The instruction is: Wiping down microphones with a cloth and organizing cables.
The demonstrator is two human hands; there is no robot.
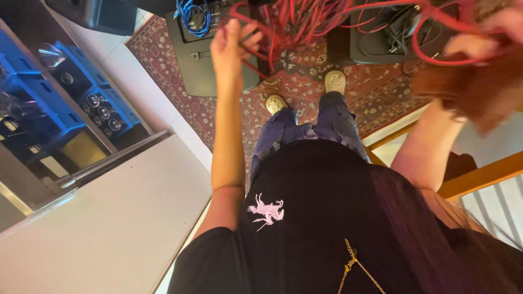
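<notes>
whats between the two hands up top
Red cables hang and loop between the left hand and right hand, seen in the head view.

We see a pale tiled floor [117,57] with a patterned red rug [376,90] lying on it. On the rug sit two dark cases [204,71], one to each side, with our two light shoes [334,81] planted between them.

Your left hand [231,46] reaches straight out toward twelve o'clock, fingers curled closed. Your right hand [479,41] sits blurred at two o'clock, forearm raised.
</notes>
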